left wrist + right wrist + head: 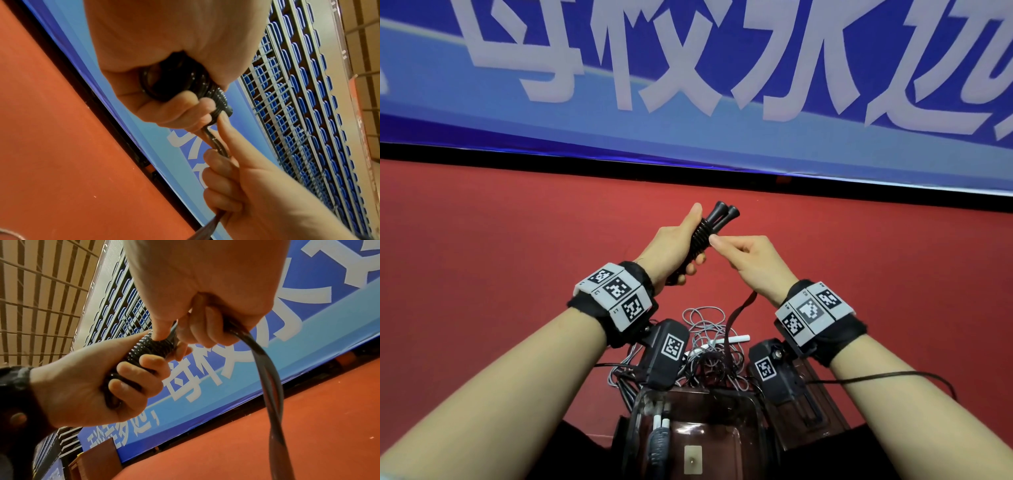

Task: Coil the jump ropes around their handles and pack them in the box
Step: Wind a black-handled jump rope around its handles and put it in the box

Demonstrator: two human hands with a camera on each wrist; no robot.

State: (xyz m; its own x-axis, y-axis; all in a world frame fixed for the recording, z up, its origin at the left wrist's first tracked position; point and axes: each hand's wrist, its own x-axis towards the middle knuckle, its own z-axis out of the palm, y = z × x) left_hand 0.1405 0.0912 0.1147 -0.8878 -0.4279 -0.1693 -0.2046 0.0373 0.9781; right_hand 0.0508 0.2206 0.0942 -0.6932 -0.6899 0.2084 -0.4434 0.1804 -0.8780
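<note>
My left hand (681, 245) grips a pair of black jump-rope handles (719, 214) held side by side, with black rope coiled tightly round them (700, 236). My right hand (739, 255) pinches the loose end of the black rope (739, 308) right at the coil; the end hangs down as a doubled loop (271, 378). The left wrist view shows the coil (216, 97) between my left fingers. Below my wrists lies a clear plastic box (753, 442) holding a wound rope with white handles (659, 431). A grey jump rope (705, 339) with a white handle (732, 339) lies tangled on the floor.
Red floor (500, 257) spreads all round. A blue banner (688, 85) with white characters stands along the far edge. Thin black cables (893, 377) run from the wrist cameras. Blue stadium seats (308, 97) rise behind the banner.
</note>
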